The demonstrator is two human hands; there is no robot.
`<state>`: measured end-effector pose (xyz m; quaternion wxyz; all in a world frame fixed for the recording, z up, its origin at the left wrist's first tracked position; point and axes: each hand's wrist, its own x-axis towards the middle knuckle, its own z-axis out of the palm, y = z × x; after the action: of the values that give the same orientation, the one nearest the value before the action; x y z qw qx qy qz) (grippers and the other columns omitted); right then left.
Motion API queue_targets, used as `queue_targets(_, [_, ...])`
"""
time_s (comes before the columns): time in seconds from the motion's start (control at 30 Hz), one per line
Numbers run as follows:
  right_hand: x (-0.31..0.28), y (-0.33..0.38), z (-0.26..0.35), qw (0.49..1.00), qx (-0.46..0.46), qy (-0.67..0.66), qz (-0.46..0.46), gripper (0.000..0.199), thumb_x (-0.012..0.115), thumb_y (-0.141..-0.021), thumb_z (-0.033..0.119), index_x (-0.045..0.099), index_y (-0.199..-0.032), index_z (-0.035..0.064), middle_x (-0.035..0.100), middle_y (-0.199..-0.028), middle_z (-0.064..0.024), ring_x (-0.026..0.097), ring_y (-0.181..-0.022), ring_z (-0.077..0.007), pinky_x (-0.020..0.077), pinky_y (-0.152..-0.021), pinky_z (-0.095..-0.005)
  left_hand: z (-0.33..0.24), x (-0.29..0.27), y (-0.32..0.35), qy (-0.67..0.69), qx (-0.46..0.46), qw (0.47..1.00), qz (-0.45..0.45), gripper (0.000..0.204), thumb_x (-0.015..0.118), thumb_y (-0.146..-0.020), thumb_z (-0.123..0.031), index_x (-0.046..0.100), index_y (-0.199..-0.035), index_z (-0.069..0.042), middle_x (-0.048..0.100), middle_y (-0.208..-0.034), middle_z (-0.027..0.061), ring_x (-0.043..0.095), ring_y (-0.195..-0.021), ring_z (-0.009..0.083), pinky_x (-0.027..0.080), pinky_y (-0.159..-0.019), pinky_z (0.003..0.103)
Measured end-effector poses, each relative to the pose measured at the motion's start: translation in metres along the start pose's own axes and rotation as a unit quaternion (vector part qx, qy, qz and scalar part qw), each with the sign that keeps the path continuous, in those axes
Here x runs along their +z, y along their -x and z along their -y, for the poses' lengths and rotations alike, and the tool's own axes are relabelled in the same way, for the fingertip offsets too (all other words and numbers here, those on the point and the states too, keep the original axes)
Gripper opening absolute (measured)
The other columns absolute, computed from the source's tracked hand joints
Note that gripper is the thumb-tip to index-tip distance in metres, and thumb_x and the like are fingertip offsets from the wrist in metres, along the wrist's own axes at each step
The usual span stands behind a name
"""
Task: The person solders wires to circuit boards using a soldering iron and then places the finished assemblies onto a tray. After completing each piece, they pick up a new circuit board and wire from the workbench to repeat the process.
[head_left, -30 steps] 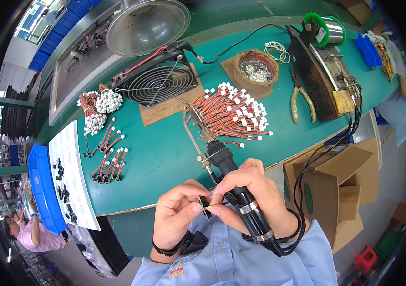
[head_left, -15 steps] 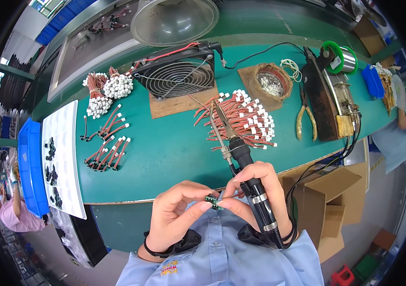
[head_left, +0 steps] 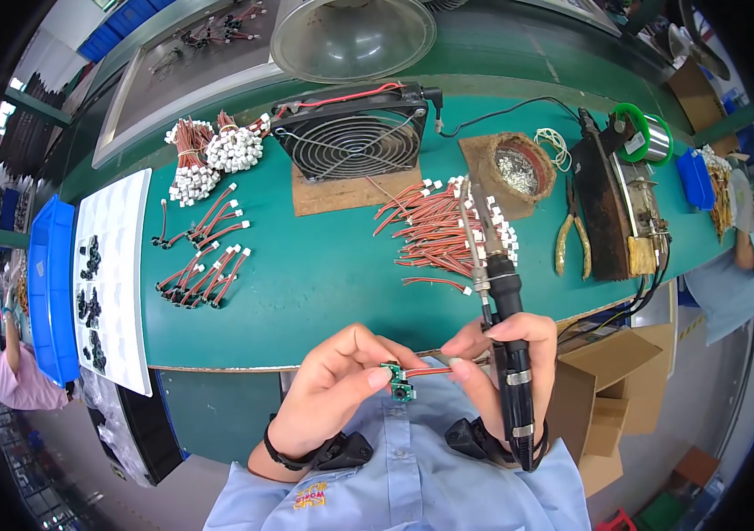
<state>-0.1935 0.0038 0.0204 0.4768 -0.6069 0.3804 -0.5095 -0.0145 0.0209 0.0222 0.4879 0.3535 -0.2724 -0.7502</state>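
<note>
Right hand (head_left: 508, 358) and soldering iron (head_left: 507, 296): moved rightward since the earlier frame, away from the left hand (head_left: 333, 382); in view the iron's tip now crosses the right part of the wire pile (head_left: 430, 232) instead of its left edge, and more of the leads (head_left: 430, 371) shows.
Circuit board look: the circuit board (head_left: 403, 393) is small and green, in two joined-looking sections, the lower one carrying a dark round part; finer detail is too small to tell.
Leads' look: thin, reddish, bare to view between the hands.
Board's direction: component side turned up toward the camera, long axis running away from the wearer, its near end slanting slightly right.
Leads' direction: out from the board's right side, nearly level, toward the right hand.
Board's place: held up before the light blue shirt (head_left: 401, 456), just on the wearer's side of the green surface (head_left: 306, 296).
Left fingers: thumb and forefinger pinching the board's upper left part.
Right fingers: pinching the leads, with the iron's black handle lying across the hand, tip pointing away.
</note>
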Motion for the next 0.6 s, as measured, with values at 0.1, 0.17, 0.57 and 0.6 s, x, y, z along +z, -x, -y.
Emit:
queue_targets(0.1, [-0.003, 0.004, 0.0, 0.999, 0.006, -0.03, -0.01, 0.046, 0.061, -0.076, -0.009, 0.033, -0.109, 0.0054, 0.056, -0.088, -0.0186, 0.059, -0.078, -0.0176, 0.0523, -0.062, -0.0272, 0.001, -0.005, -0.002, 0.058, -0.022, 0.998, 0.012, 0.014, 0.055, -0.085, -0.013, 0.048, -0.091, -0.002, 0.059, -0.096, 0.0211, 0.057, -0.088, 0.0234, 0.043, -0.078, 0.033])
queue_targets(0.17, [-0.004, 0.003, -0.001, 0.999, 0.01, -0.045, -0.016, 0.046, 0.061, -0.076, -0.009, 0.033, -0.11, 0.0053, 0.056, -0.088, -0.0198, 0.059, -0.078, -0.0182, 0.0528, -0.061, -0.0277, 0.001, -0.009, -0.004, 0.093, -0.044, 0.994, 0.024, 0.014, 0.055, -0.085, -0.012, 0.048, -0.091, -0.002, 0.059, -0.096, 0.0211, 0.056, -0.088, 0.0235, 0.043, -0.078, 0.033])
queue_targets(0.57, [-0.022, 0.001, -0.018, 0.965, -0.093, 0.238, -0.055, 0.049, 0.063, -0.084, 0.032, 0.035, -0.114, 0.0046, 0.057, -0.088, -0.0154, 0.057, -0.081, -0.0203, 0.0446, -0.079, -0.0367, 0.006, -0.01, -0.013, 0.003, 0.031, 0.999, -0.045, 0.01, 0.053, -0.086, -0.01, 0.048, -0.09, -0.003, 0.06, -0.1, 0.0199, 0.056, -0.088, 0.0209, 0.043, -0.078, 0.033])
queue_targets(0.6, [-0.019, 0.006, -0.019, 0.974, -0.086, 0.185, -0.095, 0.053, 0.066, -0.081, 0.034, 0.037, -0.115, 0.0049, 0.059, -0.089, -0.0137, 0.057, -0.081, -0.0211, 0.038, -0.085, -0.0396, 0.006, -0.011, -0.012, -0.027, 0.052, 0.996, -0.074, 0.009, 0.053, -0.087, -0.01, 0.048, -0.09, -0.003, 0.06, -0.1, 0.0198, 0.056, -0.088, 0.0197, 0.043, -0.078, 0.033])
